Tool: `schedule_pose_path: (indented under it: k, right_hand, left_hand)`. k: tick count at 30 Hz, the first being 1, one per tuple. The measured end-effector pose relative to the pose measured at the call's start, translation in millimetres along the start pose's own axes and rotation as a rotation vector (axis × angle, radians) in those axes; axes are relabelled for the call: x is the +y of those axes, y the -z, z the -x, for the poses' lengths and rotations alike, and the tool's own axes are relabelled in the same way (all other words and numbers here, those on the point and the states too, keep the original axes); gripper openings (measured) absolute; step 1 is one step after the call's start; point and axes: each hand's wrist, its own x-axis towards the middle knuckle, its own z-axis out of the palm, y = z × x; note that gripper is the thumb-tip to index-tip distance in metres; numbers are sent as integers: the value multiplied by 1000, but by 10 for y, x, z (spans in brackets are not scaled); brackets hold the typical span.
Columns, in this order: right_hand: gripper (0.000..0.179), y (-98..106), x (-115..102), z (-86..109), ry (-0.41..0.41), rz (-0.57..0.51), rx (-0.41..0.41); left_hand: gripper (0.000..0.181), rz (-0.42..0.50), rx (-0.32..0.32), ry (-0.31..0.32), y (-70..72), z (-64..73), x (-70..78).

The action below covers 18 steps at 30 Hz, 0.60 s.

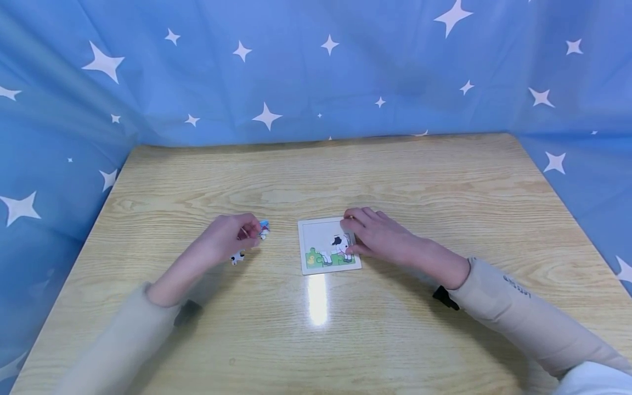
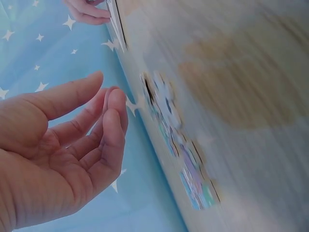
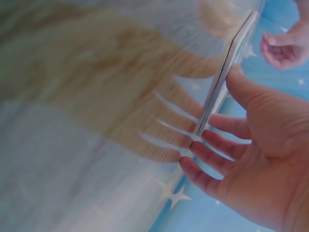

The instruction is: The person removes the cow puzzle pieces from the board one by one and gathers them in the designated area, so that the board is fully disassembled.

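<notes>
A square jigsaw board [image 1: 318, 230] with a pale frame lies flat near the middle of the table. Fitted pieces along its lower and right parts show green grass, a yellow duck [image 1: 311, 259] and part of a black-and-white cow. My right hand [image 1: 376, 235] rests at the board's right edge, its thumb and fingertips touching the frame with fingers loosely spread. Left of the board, my left hand [image 1: 229, 235] hovers over loose pieces, fingers loosely bent and nothing between them. A blue piece [image 1: 264, 226] and a black-and-white piece [image 1: 237, 257] show beside it; others may be hidden underneath.
The wooden table [image 1: 419, 175] has a glossy top with a bright light reflection [image 1: 317, 299] below the board. Blue curtains [image 1: 306, 66] with white stars hang behind and at both sides.
</notes>
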Motion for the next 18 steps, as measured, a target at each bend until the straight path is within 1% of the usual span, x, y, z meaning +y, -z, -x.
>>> schedule_pose_path:
  k: [4,8,13,18]
  right_hand:
    - [55,0,3,5,-3,-6,-2]
    - [55,0,3,5,4,-4,8]
    - [53,1,-1,2,5,-4,6]
    - [55,-1,6,5,3,-17,4]
  left_hand:
    - [10,23,-14,-30,-45,-25,86]
    - [10,24,-13,-53,-79,-42,173]
    - [10,25,-16,-64,-116,-64,239]
    - [8,36,-40,-57,-184,-136,275]
